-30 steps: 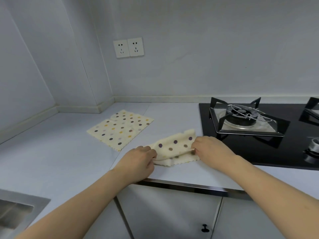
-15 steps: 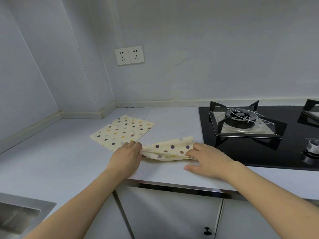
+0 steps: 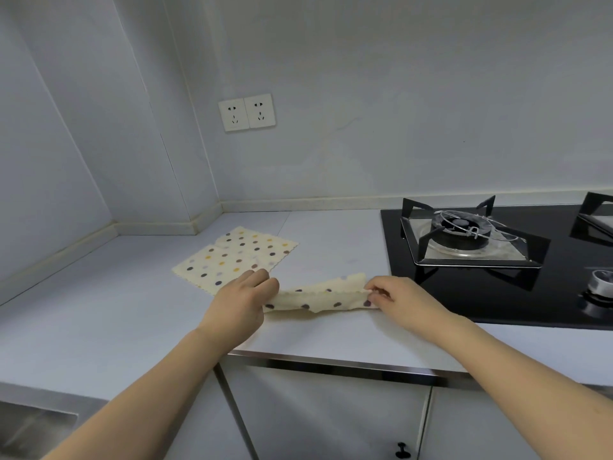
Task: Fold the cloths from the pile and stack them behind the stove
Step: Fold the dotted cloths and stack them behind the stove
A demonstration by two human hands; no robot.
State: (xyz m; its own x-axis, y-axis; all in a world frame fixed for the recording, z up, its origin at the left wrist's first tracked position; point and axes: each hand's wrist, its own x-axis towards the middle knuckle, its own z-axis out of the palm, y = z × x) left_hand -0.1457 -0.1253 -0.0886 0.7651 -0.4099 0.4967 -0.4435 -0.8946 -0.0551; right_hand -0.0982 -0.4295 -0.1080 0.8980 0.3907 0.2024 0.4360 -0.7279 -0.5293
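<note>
A cream cloth with coloured dots hangs stretched between my two hands just above the counter, left of the stove. My left hand grips its left end with curled fingers. My right hand pinches its right end between thumb and fingers. A second dotted cloth lies flat on the counter behind my left hand, towards the corner.
The black glass stove carries a burner with a pan support and a knob at the right. Two wall sockets sit above the counter. A sink is at the lower left. Cabinet doors are below the counter edge.
The cloth has been pulled out longer between my hands and lifted off the counter. My right hand, flat on the counter before, now pinches the cloth's right end. The view tilted upward.
</note>
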